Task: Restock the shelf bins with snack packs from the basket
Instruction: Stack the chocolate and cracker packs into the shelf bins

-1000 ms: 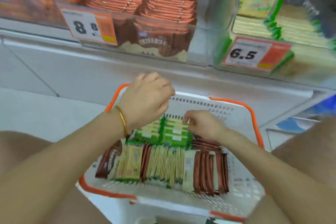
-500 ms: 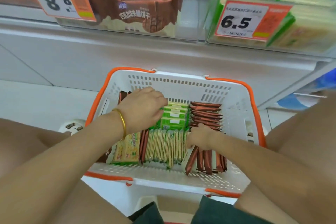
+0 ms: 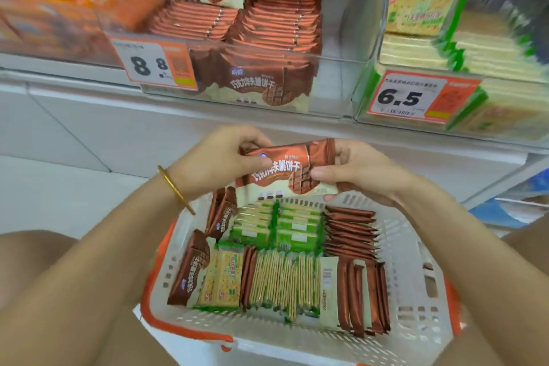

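While the brown snack pack (image 3: 285, 171) is held up over the far edge of the basket (image 3: 416, 261), it is gripped at both ends: the left hand (image 3: 219, 163) is curled round its left end with the thumb laid on the printed face, and the right hand (image 3: 356, 172) pinches its right end between thumb and fingers. The pack is clear of the basket, below the shelf, roughly under the clear bin (image 3: 335, 86) marked by the 8.8 price tag (image 3: 154, 63), where the same brown packs are stacked flat in two piles. The step in hand is judged to be carrying this pack up to that bin. To be done well, the pack should be matched to the brown stock, not to the cracker bin (image 3: 368, 89) tagged 6.5 on the right. Free room is seen at the right side of the clear bin, beside the piles; entry is likely easiest there. The pack should be lifted over the front wall before it is pushed in, else the wall or tag may be knocked. It should be laid flat like the piles. The wrapper looks thin, so a light grip should be enough and crushing is to be avoided. Many brown packs and green packs (image 3: 276, 226) are left in the basket, so the task is judged far from done
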### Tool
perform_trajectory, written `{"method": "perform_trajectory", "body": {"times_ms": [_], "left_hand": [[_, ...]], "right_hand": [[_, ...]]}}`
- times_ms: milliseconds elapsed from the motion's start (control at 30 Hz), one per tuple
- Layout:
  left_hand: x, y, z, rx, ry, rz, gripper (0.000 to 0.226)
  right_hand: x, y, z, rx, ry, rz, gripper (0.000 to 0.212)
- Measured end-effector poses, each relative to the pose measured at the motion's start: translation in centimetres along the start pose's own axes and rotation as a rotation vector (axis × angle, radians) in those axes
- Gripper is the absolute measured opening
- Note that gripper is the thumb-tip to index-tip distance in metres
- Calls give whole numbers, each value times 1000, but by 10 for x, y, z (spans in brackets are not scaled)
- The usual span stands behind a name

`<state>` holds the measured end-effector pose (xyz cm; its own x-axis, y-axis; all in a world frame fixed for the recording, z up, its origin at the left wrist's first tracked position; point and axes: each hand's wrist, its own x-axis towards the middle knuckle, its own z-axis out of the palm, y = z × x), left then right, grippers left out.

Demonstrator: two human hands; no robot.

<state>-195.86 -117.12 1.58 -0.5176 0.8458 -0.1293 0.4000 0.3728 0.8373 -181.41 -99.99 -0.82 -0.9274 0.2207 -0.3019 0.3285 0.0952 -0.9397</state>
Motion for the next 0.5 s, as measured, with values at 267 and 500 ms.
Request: {"method": "perform_trajectory", "body": {"times_ms": [267, 500], "left_hand": [[30, 33, -88, -180, 709, 323, 33], [60, -9, -107, 797, 662, 191, 60]], "right_hand": [[25, -129, 5, 101, 273, -333, 28], [146, -184, 7, -58, 568, -299, 31]]}}
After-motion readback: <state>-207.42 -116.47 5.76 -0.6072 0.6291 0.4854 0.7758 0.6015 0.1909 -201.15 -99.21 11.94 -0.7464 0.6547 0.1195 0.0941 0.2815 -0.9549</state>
